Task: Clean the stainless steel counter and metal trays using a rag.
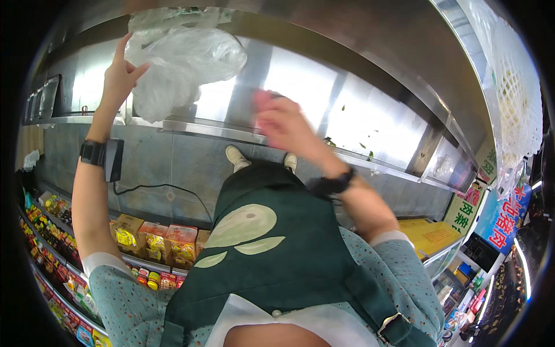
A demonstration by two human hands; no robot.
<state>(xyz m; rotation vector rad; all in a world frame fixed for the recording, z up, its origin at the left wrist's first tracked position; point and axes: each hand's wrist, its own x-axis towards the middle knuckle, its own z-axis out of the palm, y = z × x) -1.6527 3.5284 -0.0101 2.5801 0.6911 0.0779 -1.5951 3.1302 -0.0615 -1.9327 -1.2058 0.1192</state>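
Your left hand (119, 78) spreads thumb and index finger beside the clear plastic bags (191, 58) on the steel desk (370, 107), while your blurred right hand's (292, 127) fingers clamp a pink object (264, 100).

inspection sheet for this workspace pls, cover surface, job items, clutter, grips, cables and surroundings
Surface: shiny steel counter, with strong glare.
Job's things: translucent plastic bags bunched on the counter; a pink item, too blurred to identify.
Clutter: small green scraps scattered near the counter's front edge.
Grips: left grip, index finger extended, at the bags' left side, contact unclear; right grip, motion-blurred, appears closed on the pink item.
Cables: black cable trailing from the device at the left wrist toward the apron.
Surroundings: grey floor; packaged goods lower left; yellow box at right.
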